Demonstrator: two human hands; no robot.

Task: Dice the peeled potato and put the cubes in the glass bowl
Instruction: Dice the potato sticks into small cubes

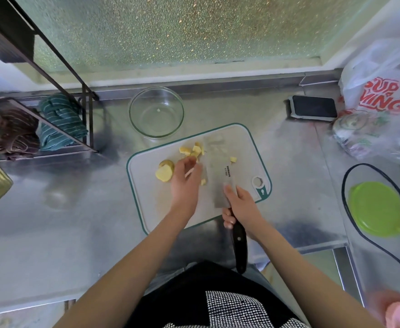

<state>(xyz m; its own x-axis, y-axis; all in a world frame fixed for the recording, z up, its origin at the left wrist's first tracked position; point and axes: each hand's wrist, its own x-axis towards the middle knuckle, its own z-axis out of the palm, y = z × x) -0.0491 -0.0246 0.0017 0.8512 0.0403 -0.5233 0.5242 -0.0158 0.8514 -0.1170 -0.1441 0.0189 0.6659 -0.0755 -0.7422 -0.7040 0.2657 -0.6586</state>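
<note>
Potato cubes (pixel 195 150): on the cutting board (pixel 147 197), just ahead of the left hand (pixel 186 183), beside the cleaver (pixel 219 171).
Left fingers (pixel 189 165): loosely curled over the cubes (whether they pinch any, I cannot tell).
Right hand (pixel 241 207): wrapped round the cleaver handle.
Glass bowl (pixel 156 112): beyond the board, nearer the left hand.

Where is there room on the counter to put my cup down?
Bare steel lies left of the cutting board, below the cloth rack, and between the board and phone. Crowded: the right side, with bags and green lid.
</note>
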